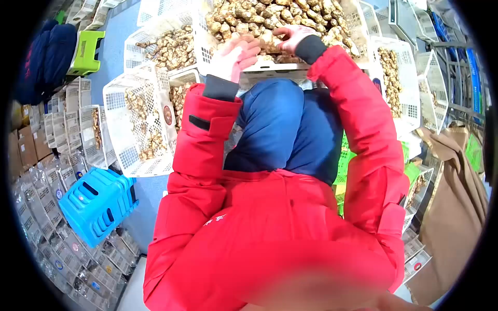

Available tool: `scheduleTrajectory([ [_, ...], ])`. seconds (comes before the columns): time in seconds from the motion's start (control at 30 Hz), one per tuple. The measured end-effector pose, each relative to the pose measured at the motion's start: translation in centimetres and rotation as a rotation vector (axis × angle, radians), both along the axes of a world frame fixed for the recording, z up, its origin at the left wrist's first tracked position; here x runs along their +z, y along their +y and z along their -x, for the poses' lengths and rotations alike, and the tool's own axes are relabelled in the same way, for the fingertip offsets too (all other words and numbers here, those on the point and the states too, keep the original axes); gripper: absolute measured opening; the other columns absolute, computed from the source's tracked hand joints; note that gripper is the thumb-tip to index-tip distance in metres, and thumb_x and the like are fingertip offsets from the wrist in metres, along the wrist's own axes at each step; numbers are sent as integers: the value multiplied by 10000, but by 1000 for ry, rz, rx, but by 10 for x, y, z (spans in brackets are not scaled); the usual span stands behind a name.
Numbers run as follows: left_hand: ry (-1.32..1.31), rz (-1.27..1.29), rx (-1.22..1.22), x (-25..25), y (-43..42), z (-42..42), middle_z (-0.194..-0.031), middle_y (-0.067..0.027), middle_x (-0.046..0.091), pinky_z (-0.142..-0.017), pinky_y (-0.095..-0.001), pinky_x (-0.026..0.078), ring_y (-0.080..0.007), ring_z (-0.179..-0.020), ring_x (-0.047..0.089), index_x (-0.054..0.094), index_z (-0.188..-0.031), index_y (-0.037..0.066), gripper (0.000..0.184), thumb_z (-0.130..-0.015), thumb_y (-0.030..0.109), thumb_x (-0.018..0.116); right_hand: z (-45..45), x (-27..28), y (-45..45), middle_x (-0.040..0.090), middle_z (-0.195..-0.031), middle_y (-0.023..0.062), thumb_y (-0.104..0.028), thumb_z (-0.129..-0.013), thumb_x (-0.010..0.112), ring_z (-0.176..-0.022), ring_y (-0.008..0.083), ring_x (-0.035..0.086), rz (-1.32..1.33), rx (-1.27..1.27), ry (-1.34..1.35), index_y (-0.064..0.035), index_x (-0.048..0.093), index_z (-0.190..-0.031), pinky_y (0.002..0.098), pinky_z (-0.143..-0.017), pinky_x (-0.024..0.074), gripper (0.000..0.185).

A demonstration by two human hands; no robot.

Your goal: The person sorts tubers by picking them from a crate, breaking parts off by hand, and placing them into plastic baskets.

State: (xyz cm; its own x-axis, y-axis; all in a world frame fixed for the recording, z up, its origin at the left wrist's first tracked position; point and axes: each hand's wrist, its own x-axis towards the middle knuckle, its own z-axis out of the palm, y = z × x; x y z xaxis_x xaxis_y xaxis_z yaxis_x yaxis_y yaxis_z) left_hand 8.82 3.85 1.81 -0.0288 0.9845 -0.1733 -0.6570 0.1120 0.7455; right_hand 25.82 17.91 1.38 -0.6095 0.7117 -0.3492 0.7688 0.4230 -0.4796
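Note:
A large white basket at the top centre is heaped with knobbly brown roots. My left hand is over the basket's near left edge, palm up with its fingers apart, and nothing shows in it. To its right, my right hand reaches into the near side of the heap. Its thumb and fingers curve around a root at the pile's surface; the exact grip is partly hidden among the roots.
White baskets with more roots stand at the left and right. A blue stool is at lower left, a green stool at upper left. Brown cloth hangs at right. My knees are under the large basket's near edge.

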Motion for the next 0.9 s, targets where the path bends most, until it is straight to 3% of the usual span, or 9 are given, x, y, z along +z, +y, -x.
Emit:
scheduleTrajectory([
  [0.13, -42, 9, -52, 1, 1, -10, -951, -88, 505, -706, -261, 464, -168, -840, 527, 404, -1121, -65, 404, -824, 181, 524, -19, 11, -5, 585, -794, -22, -248, -743, 680, -659, 58, 536, 726, -326, 677, -78, 508, -1169, 200, -591, 450, 490],
  [0.2, -253, -43, -241, -14, 10, -8, -1001, -95, 516, -734, -300, 482, -177, -834, 532, 422, -1127, -62, 399, -825, 178, 522, -13, 30, -26, 583, -796, 1, -235, -756, 663, -684, 64, 544, 738, -347, 762, -55, 485, -1189, 204, -616, 456, 501],
  [0.33, 104, 171, 65, 24, 2, -32, -882, -68, 504, -736, -346, 490, -164, -773, 524, 489, -1053, -57, 361, -850, 240, 530, -11, 67, -47, 615, -879, 35, -174, -816, 573, -756, 77, 567, 565, -129, 766, -46, 532, -1141, 215, -671, 462, 352],
  [0.37, -100, 164, 86, 7, 3, -25, -1030, -119, 537, -779, -419, 486, -203, -858, 534, 486, -1094, -47, 335, -817, 136, 532, -14, 75, -47, 620, -902, 42, -166, -825, 557, -777, 77, 571, 512, -127, 799, -48, 536, -1136, 212, -674, 461, 333],
  [0.4, 270, 37, 84, -39, 8, -10, -1018, -115, 535, -763, -406, 490, -197, -850, 533, 496, -1073, -41, 309, -824, 139, 525, -27, 71, -33, 621, -936, 43, -178, -837, 535, -810, 81, 577, 462, -110, 780, -62, 544, -1132, 207, -685, 462, 317],
  [0.57, -73, 90, 131, -3, -10, 34, -1056, -125, 548, -730, -366, 499, -221, -925, 546, 461, -1104, -4, 295, -846, 137, 476, -121, 0, 69, 609, -841, -17, -156, -838, 516, -722, 27, 539, 52, -380, 550, -126, 569, -1118, 155, -585, 404, 286],
  [0.7, -393, 49, 166, -26, -12, 115, -1069, -129, 540, -715, -362, 501, -257, -942, 547, 462, -1110, 15, 321, -868, 222, 494, -131, -30, 96, 631, -958, 97, -385, -759, 570, -859, 200, 605, -280, -232, -293, -115, 556, -1125, 288, -748, 465, 456],
  [0.73, -516, 7, 100, -26, -8, 130, -1079, -135, 537, -720, -370, 501, -262, -965, 539, 458, -1116, 23, 325, -873, 237, 486, -119, -18, 90, 564, -1099, 143, -464, -744, 522, -1036, 301, 522, -90, -183, -342, -139, 570, -1108, 369, -901, 396, 491],
  [0.9, -564, 198, 300, -6, -5, 140, -1171, -178, 485, -837, -418, 462, -290, -1113, 463, 351, -1236, -18, 532, -865, 341, 477, -96, -12, 82, 622, -964, 107, -365, -715, 623, -887, 212, 593, -49, -182, -196, -113, 563, -1107, 313, -797, 455, 471],
])
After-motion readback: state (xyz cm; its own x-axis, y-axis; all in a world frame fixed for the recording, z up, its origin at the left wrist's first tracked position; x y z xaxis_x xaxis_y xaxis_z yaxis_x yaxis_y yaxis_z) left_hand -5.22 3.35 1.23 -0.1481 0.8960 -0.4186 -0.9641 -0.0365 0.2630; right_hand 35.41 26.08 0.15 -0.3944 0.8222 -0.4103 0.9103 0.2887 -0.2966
